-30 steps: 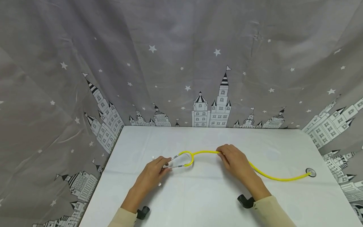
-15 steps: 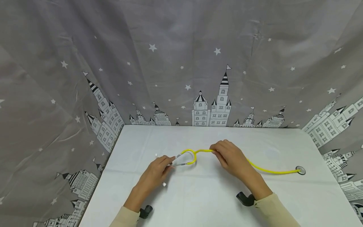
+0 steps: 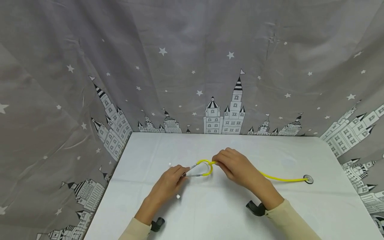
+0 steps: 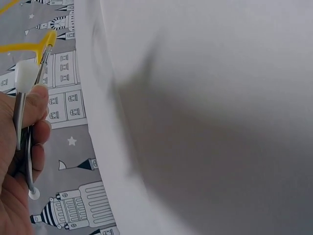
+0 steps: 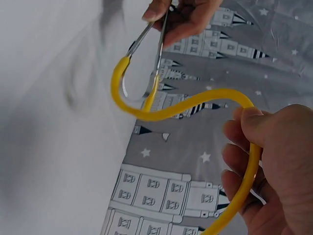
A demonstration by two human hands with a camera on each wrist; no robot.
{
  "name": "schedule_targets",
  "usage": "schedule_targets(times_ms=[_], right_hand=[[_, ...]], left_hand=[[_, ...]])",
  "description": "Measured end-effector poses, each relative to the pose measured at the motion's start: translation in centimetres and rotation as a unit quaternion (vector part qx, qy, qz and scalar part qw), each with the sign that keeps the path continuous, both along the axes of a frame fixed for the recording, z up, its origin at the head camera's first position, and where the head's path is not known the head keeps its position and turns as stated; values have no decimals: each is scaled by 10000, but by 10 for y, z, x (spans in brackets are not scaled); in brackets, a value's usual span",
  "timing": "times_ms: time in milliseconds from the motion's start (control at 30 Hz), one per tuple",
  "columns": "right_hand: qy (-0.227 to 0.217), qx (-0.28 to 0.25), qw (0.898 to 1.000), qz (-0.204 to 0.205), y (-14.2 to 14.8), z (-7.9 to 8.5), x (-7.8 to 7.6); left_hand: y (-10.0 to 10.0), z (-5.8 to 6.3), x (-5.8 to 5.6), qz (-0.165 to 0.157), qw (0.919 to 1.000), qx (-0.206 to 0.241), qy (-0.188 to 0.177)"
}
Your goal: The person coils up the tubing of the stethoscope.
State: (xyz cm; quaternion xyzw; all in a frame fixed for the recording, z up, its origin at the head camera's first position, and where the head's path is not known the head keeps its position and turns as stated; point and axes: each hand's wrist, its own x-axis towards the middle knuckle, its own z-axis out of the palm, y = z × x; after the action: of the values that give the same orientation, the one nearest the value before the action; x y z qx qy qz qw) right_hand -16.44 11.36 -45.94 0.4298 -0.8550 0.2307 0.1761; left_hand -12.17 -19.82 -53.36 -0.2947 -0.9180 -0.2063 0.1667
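Observation:
A stethoscope [image 3: 283,180] with yellow tubing and metal ear tubes stretches across the white table. My left hand [image 3: 168,181] grips its two ear tubes [image 4: 29,147] between thumb and fingers; a white ear tip [image 4: 27,76] sticks out past them. With thumb and fingers curled, my right hand [image 3: 237,168] holds the yellow tube [image 5: 247,176] close to the fork where it splits. In the right wrist view the tube bends in an S between the two hands. The round chest piece [image 3: 308,179] lies on the table at the right end.
The white table [image 3: 210,213] runs back to a grey curtain [image 3: 186,40] printed with castles and stars, which also rises on both sides. Each wrist carries a black camera mount [image 3: 256,208].
My right hand has moved left along the tube toward the fork. The chest piece has slid left over the table. My left hand has shifted slightly right, still gripping the ear tubes.

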Motion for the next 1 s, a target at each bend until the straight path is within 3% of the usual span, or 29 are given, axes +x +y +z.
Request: schedule_targets(times_ms=[533,833,1000], right_hand=[[-221,215,9983,496,-27,0,3],[-485,491,9967,429,-28,-8,0],[-766,667,9943,336,-26,-15,-1]], left_hand=[[26,8,2,-488,9986,-40,187],[39,7,7,-842,9949,-90,547],[44,9,11,-929,9941,-44,557]])
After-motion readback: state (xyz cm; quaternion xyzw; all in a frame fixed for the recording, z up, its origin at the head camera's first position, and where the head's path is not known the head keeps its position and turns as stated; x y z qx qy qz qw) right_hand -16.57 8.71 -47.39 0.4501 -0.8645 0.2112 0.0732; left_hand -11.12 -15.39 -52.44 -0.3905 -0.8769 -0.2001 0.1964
